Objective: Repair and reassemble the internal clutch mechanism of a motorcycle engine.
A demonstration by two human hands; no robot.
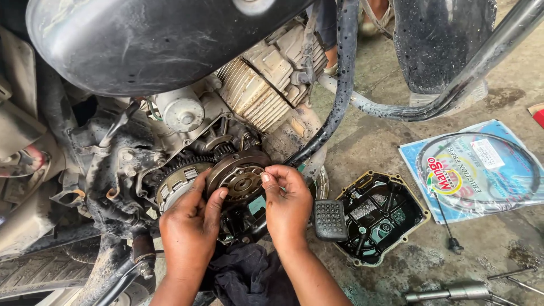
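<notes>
Both hands, left hand [190, 224] and right hand [286, 198], gripped the round clutch assembly [238, 178] at the open engine case [130, 170] (cover [377, 218] on floor); seating judged under way, alignment needed next.

Forearms: both ran out of the bottom edge, elbows unseen.
Round clutch part [241, 180]: its lower rim lay hidden behind the left hand [190, 226] and right hand [288, 207].
Dark cloth [249, 277]: below the hands, cut by the bottom edge.
Metal tools [453, 292]: right of the right hand, partly cut off.
Tyre [39, 272]: left of the left hand, only a strip showed.
</notes>
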